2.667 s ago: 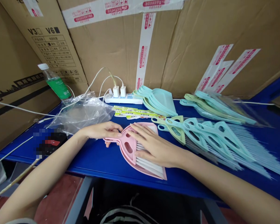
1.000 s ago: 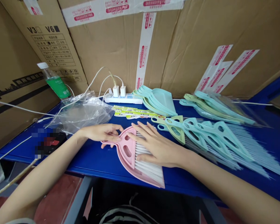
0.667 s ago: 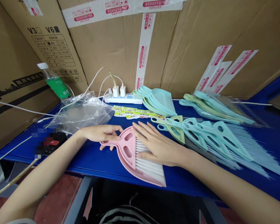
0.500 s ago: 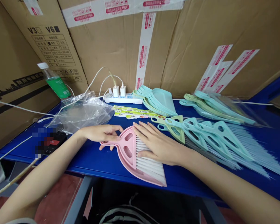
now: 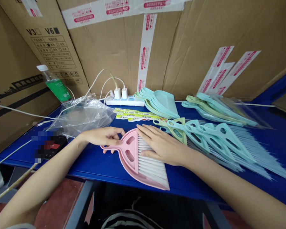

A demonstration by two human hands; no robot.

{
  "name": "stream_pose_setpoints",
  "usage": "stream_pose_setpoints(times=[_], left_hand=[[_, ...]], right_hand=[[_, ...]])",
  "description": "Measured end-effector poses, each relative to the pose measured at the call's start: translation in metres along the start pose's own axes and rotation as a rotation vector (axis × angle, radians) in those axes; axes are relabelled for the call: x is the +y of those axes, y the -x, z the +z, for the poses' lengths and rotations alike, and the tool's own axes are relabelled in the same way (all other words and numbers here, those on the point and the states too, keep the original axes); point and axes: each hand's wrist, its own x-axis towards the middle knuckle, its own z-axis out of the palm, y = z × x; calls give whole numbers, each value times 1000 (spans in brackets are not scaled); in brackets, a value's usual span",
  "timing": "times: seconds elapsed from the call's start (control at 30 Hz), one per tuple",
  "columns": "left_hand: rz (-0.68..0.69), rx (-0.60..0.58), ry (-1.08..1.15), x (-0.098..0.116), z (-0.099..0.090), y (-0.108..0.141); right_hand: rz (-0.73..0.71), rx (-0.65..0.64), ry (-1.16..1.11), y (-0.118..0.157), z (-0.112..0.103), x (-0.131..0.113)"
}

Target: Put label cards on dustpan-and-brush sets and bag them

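Pink plastic hand brush [image 5: 132, 147] sits nested on a matching dustpan [image 5: 143, 182] near the front edge of your blue table [image 5: 92, 163], your left hand [image 5: 105, 136] closed on the stacked handles, thumb on top. Your right hand [image 5: 163, 144] is flat over the white bristles [image 5: 150, 167], fingers extended, not gripping; turquoise and green hand brushes [image 5: 216, 132] lie to its right, turquoise and green dustpans [image 5: 165, 101] behind.

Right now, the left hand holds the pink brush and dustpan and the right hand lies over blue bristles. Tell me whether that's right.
The bristles under the right hand are white, not blue, as the head view shows; the left hand does hold the pink brush and dustpan.
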Motion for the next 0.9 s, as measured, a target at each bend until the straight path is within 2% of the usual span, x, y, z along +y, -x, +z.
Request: stream_pose_setpoints(times=[0.2, 0.27, 0.43, 0.47, 0.53, 0.63, 0.73, 0.9], left_hand=[[7, 12, -108, 1, -1, 3], [23, 65, -205, 3, -2, 3], [149, 511, -511, 10, -8, -11], [175, 571, -571, 13, -9, -16], [215, 618, -714, 19, -12, -28], [216, 608, -976, 30, -14, -52], [173, 530, -1199, 38, -13, -81], [62, 417, -1354, 43, -14, -115]], right_hand=[[8, -25, -3, -1, 0, -1], [9, -25, 1, -1, 0, -1], [9, -11, 40, -1, 1, -2], [9, -14, 48, -2, 1, -2], [8, -23, 60, -2, 0, -3], [8, -26, 71, -3, -1, -5], [1, -13, 89, -3, -1, -5], [-8, 18, 92, -1, 0, -5]])
